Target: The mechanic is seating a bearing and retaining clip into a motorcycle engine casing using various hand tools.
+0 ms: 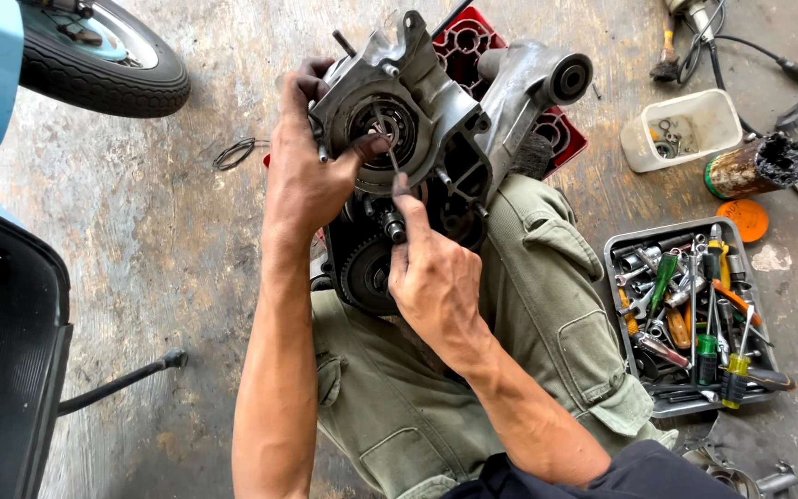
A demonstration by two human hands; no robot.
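1. On the person's lap sits the engine case [436,129], grey metal, propped upright against green trousers [547,305], its round bearing bore facing the camera.
2. Left hand [311,176] wraps the case's left edge, grip closed on it, thumb pressed at the bore's rim.
3. Right hand [431,273] comes up from below, fingers pinched shut on a thin pick [388,148] whose tip pokes into the bore.
4. Behind the case: a red crate [468,37] on the concrete floor [187,259].
5. To the right, a tool tray [690,314] full of wrenches and screwdrivers, and a white tub [685,129].
6. Top left, a scooter tyre [103,55].
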